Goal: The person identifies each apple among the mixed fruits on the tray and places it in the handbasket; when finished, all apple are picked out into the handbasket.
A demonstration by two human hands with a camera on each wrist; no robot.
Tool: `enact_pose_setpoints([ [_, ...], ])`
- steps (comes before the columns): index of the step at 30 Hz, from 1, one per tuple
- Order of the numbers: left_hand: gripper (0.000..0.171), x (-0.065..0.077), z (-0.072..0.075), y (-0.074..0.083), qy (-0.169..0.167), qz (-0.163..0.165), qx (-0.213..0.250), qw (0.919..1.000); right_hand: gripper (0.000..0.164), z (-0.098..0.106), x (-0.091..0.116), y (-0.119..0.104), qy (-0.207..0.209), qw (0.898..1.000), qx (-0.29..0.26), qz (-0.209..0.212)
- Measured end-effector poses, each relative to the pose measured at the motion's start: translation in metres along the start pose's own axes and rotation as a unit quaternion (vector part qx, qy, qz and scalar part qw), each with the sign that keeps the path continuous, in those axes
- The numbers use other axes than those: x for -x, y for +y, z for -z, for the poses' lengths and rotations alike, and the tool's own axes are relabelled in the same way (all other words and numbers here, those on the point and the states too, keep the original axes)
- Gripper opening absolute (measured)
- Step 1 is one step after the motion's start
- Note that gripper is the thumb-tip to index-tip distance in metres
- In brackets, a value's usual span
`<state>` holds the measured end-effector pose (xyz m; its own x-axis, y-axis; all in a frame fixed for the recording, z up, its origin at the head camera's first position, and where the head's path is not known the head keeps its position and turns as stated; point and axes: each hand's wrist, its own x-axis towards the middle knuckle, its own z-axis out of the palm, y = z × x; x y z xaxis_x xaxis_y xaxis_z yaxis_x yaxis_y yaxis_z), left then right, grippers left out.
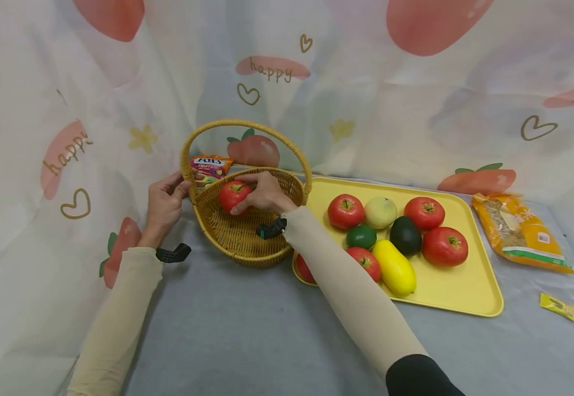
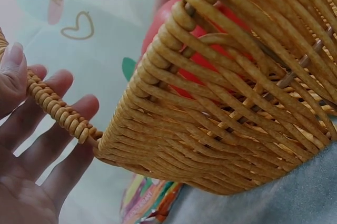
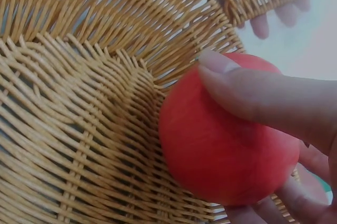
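Observation:
My right hand (image 1: 265,193) grips a red apple (image 1: 233,196) inside the wicker basket (image 1: 239,254), near its left wall. In the right wrist view the thumb lies across the top of the apple (image 3: 226,145), with fingers curled beneath it. My left hand (image 1: 165,202) holds the basket's arched handle (image 1: 186,159) low on its left side. The left wrist view has the thumb on one side of the braided handle (image 2: 60,109) and the fingers behind it. Through the weave, part of the apple shows red. The basket stands on the grey cloth.
Right of the basket, a yellow tray (image 1: 465,291) bears several red apples (image 1: 445,246), a yellow mango-shaped fruit (image 1: 394,268), a dark avocado (image 1: 406,235), a green lime (image 1: 361,237) and a pale round fruit (image 1: 380,213). A sweets bag (image 1: 210,166) lies behind the basket; an orange packet (image 1: 522,232) and small yellow sachet (image 1: 559,307) lie far right.

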<state>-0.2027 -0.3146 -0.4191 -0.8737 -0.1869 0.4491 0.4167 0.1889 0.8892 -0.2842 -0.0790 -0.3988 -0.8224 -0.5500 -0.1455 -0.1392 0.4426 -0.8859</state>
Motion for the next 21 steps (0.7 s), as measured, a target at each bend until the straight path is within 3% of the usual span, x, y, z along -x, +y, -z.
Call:
enact_pose_setpoints([
  [21, 0.03, 0.0032, -0.0011, 0.0003, 0.006, 0.016, 0.003, 0.9999, 0.081, -0.0006, -0.0061, 0.008, -0.007, 0.998, 0.054, 0.01],
])
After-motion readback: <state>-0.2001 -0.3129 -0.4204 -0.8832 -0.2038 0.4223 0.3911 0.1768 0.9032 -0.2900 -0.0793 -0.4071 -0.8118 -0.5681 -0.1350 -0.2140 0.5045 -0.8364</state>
